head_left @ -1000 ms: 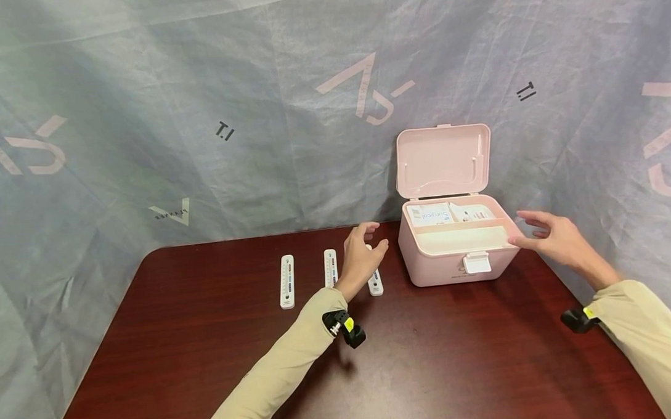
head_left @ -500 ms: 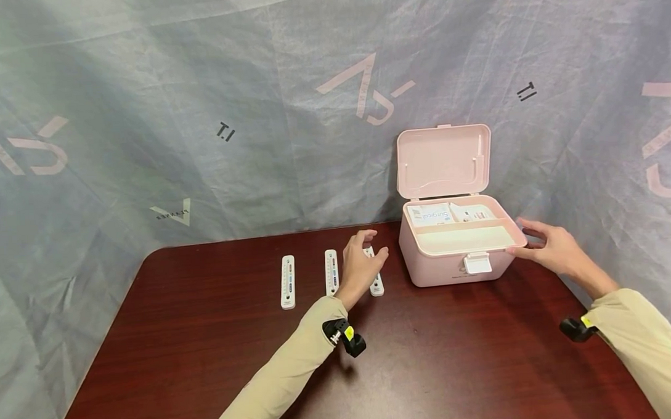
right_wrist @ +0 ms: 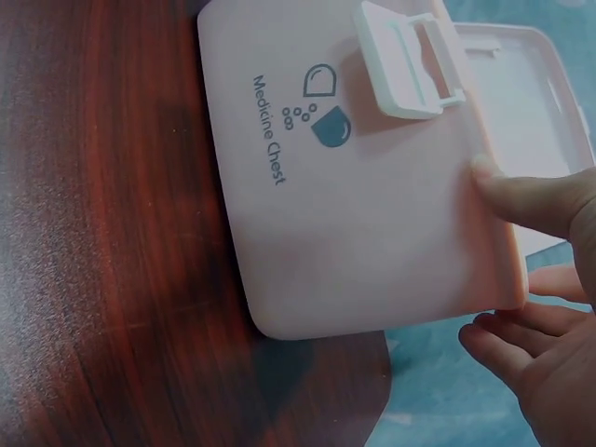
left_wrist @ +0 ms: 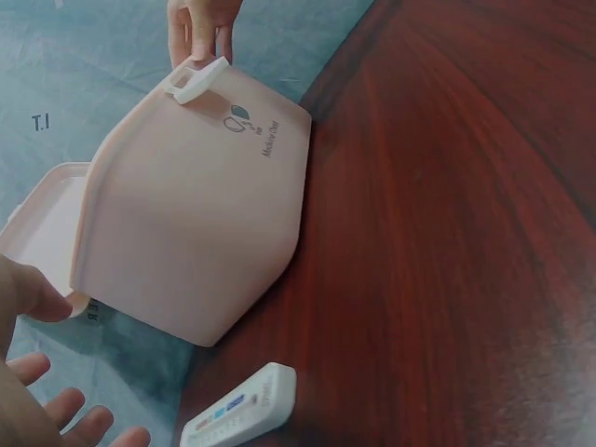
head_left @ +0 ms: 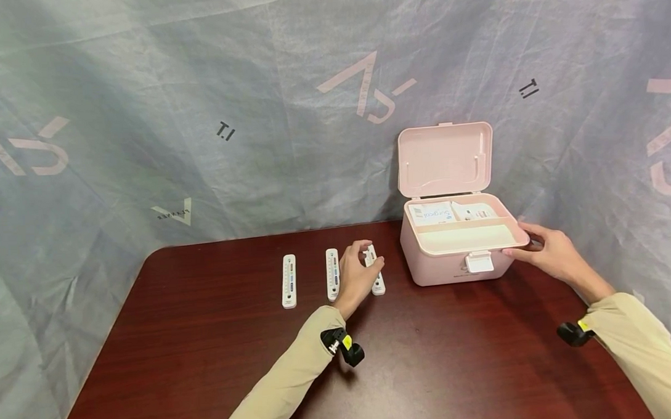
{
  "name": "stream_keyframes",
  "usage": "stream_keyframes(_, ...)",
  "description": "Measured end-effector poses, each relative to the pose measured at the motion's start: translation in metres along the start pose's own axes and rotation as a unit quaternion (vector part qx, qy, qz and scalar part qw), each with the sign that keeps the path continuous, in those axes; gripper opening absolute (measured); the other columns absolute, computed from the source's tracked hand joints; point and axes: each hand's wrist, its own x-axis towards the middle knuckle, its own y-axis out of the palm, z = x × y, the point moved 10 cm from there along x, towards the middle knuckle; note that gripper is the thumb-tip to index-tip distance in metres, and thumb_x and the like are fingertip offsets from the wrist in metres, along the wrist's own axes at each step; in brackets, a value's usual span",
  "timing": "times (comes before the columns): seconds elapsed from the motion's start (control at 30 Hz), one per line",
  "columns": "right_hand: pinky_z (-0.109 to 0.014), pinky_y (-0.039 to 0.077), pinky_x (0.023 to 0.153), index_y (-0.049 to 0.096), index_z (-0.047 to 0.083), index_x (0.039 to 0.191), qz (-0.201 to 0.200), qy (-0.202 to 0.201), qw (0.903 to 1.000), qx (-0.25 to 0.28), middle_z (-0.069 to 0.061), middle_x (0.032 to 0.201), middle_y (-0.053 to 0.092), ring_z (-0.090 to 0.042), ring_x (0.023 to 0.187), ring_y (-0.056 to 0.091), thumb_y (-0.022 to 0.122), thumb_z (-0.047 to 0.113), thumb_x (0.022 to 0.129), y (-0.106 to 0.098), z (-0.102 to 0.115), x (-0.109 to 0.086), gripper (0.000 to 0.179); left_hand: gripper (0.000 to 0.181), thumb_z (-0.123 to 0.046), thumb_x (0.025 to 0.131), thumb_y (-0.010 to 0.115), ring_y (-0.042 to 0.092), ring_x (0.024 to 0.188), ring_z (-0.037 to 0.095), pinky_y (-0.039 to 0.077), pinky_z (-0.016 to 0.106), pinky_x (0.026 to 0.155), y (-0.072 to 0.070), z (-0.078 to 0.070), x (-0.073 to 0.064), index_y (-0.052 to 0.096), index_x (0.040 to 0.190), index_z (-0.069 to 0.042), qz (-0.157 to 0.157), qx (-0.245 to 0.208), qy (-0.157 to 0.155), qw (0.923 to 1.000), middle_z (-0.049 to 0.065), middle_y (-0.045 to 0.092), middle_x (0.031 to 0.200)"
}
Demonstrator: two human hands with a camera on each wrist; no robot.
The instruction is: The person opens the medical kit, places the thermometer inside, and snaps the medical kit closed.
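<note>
A pink medicine chest (head_left: 434, 268) stands at the back right of the table with its lid (head_left: 445, 159) raised. My right hand (head_left: 556, 254) grips its front right corner. In the right wrist view the thumb presses the front just under the rim and the other fingers lie along the side. My left hand (head_left: 355, 273) hovers around the rightmost white thermometer (head_left: 377, 286), thumb and fingers apart. In the left wrist view that thermometer (left_wrist: 244, 410) lies below the spread fingers. Two more thermometers lie to its left, a middle one (head_left: 331, 274) and a left one (head_left: 289, 282).
Inside the chest, a white packet marked Surgical (head_left: 431, 213) and another white packet (head_left: 472, 211) fill the rear compartment. A white latch (head_left: 478, 262) hangs at its front. The dark red table (head_left: 418, 367) meets a grey cloth backdrop (head_left: 267, 162).
My right hand has moved in from beside the chest and taken hold of its corner. My left hand has lowered slightly towards the rightmost thermometer.
</note>
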Motion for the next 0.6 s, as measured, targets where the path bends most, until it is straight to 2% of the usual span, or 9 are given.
stream_keyframes(0.1,-0.001,0.038,0.065,0.044,-0.012,0.134,0.004,0.008,0.9999,0.008,-0.031,0.136,0.042,-0.020,0.102,0.060,0.079,0.031,0.076,0.001,0.001,0.002,0.080,0.044,-0.022,0.080,0.070,0.054,0.102,0.026,0.044,0.034,0.082,0.002,0.006,-0.003,0.059,0.121,-0.010,0.004,-0.006,-0.008,0.9999,0.010,0.058,0.117)
stream_keyframes(0.2,-0.001,0.038,0.065,0.043,-0.012,0.134,0.007,0.010,0.9999,0.008,-0.031,0.136,0.042,-0.041,0.108,0.055,0.079,0.032,0.076,0.002,0.002,0.003,0.081,0.045,-0.020,0.080,0.070,0.054,0.103,0.029,0.043,0.034,0.083,0.004,0.011,-0.006,0.059,0.122,-0.008,0.004,-0.007,-0.015,0.9999,0.011,0.057,0.118)
stream_keyframes(0.27,-0.004,0.038,0.067,0.043,-0.012,0.135,0.008,0.011,0.9999,-0.005,-0.032,0.135,0.043,-0.045,0.109,0.053,0.079,0.034,0.076,0.002,0.003,0.003,0.082,0.047,-0.020,0.080,0.071,0.054,0.104,0.030,0.043,0.034,0.084,0.006,0.015,-0.007,0.058,0.123,-0.008,0.003,-0.006,-0.020,0.9998,0.012,0.057,0.117)
stream_keyframes(0.37,-0.024,0.044,0.079,0.044,-0.009,0.135,0.012,0.011,0.9996,-0.026,-0.032,0.134,0.043,-0.047,0.114,0.050,0.077,0.037,0.076,0.003,0.004,0.003,0.082,0.048,-0.019,0.079,0.071,0.054,0.104,0.031,0.043,0.035,0.084,0.009,0.021,-0.010,0.058,0.124,-0.007,0.003,-0.004,-0.026,0.9997,0.012,0.057,0.117)
stream_keyframes(0.43,-0.039,0.041,0.083,0.045,-0.007,0.135,0.011,0.009,0.9992,-0.037,-0.032,0.133,0.044,-0.046,0.115,0.048,0.077,0.039,0.077,0.004,0.004,0.004,0.081,0.048,-0.019,0.079,0.071,0.054,0.104,0.031,0.043,0.035,0.083,0.010,0.024,-0.012,0.058,0.124,-0.008,0.003,-0.004,-0.030,0.9995,0.012,0.057,0.116)
stream_keyframes(0.47,-0.042,0.040,0.083,0.046,-0.007,0.135,0.011,0.009,0.9991,-0.039,-0.032,0.133,0.045,-0.045,0.116,0.048,0.077,0.039,0.076,0.004,0.004,0.004,0.081,0.049,-0.019,0.079,0.071,0.054,0.103,0.030,0.044,0.036,0.083,0.010,0.025,-0.012,0.058,0.124,-0.008,0.003,-0.003,-0.031,0.9995,0.013,0.057,0.116)
stream_keyframes(0.5,-0.042,0.040,0.083,0.047,-0.006,0.134,0.010,0.008,0.9992,-0.038,-0.031,0.132,0.046,-0.044,0.115,0.048,0.077,0.039,0.076,0.005,0.004,0.005,0.079,0.049,-0.019,0.078,0.071,0.054,0.103,0.030,0.044,0.036,0.082,0.010,0.027,-0.013,0.058,0.124,-0.009,0.002,-0.002,-0.032,0.9995,0.012,0.057,0.116)
stream_keyframes(0.6,-0.023,0.039,0.078,0.049,-0.006,0.133,0.004,0.008,0.9995,-0.031,-0.030,0.130,0.049,-0.040,0.113,0.050,0.078,0.038,0.075,0.004,0.004,0.006,0.078,0.050,-0.019,0.077,0.072,0.055,0.101,0.028,0.044,0.035,0.082,0.011,0.032,-0.014,0.058,0.125,-0.009,-0.004,0.003,-0.035,0.9994,0.013,0.057,0.115)
